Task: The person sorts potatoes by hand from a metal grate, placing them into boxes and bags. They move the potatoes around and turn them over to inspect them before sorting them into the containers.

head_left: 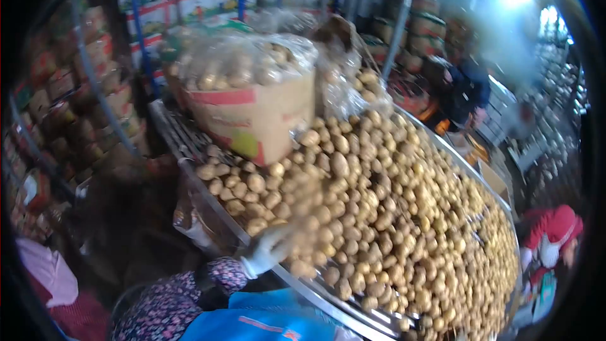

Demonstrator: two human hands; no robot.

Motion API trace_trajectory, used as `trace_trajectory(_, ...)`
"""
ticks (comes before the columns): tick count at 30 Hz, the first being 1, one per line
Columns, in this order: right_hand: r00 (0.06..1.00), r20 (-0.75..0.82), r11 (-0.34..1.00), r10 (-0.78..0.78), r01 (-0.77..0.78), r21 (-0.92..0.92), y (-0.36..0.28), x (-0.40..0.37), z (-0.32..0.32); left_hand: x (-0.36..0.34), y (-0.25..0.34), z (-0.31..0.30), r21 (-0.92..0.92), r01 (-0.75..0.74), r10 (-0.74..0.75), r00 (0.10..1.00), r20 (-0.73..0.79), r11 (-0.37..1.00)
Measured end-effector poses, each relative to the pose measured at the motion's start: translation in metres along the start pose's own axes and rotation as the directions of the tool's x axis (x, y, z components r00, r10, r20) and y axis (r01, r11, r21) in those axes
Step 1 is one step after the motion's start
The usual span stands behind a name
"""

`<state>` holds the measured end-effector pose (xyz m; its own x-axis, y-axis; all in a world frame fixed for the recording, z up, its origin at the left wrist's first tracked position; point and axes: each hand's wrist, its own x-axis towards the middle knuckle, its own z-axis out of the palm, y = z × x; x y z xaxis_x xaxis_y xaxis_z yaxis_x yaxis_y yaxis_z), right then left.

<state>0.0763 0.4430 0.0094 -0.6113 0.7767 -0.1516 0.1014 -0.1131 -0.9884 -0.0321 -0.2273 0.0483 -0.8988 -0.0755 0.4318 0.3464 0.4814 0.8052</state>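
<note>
My left hand (268, 251), in a pale glove below a dark floral sleeve (224, 273), reaches over the near metal rim of a sorting table (218, 211). It is at the near edge of a large heap of potatoes (391, 196). Motion smears its fingers and the potatoes just beyond them, so I cannot make out whether it grips any. A blue apron (265, 316) shows beneath the arm. My right hand is out of view. On the table's far left, past the loose potatoes, stands a cardboard box (252, 113) full of potatoes under clear plastic.
Stacked printed cartons (208, 0) line the back, with more boxes (101, 57) at left behind metal posts. A person in dark clothes (467, 95) is across the table. Another in a red head covering (555, 230) is at right. Pink clothing (50, 271) shows at lower left.
</note>
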Motion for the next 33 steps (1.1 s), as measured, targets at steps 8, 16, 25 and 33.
trace_trajectory(8,0.826,0.551,0.974,0.114,0.018,-0.228,0.028,-0.116,0.175,-0.059,0.000,0.003,0.515,-0.236,0.059,0.940,0.336,0.824)
trace_trajectory(16,0.532,0.844,0.543,-0.071,0.730,-0.415,0.047,-0.164,0.176,-0.065,-0.006,0.007,0.662,-0.310,-0.023,0.896,0.444,0.683)
trace_trajectory(25,0.515,0.857,0.310,-0.017,0.818,-0.485,0.040,-0.182,0.180,-0.065,-0.010,0.007,0.651,-0.342,0.038,0.900,0.433,0.678)
trace_trajectory(33,0.586,0.779,0.226,-0.223,0.809,-0.543,0.022,-0.218,0.217,-0.086,-0.005,-0.055,0.421,-0.260,0.216,0.965,0.150,0.869)
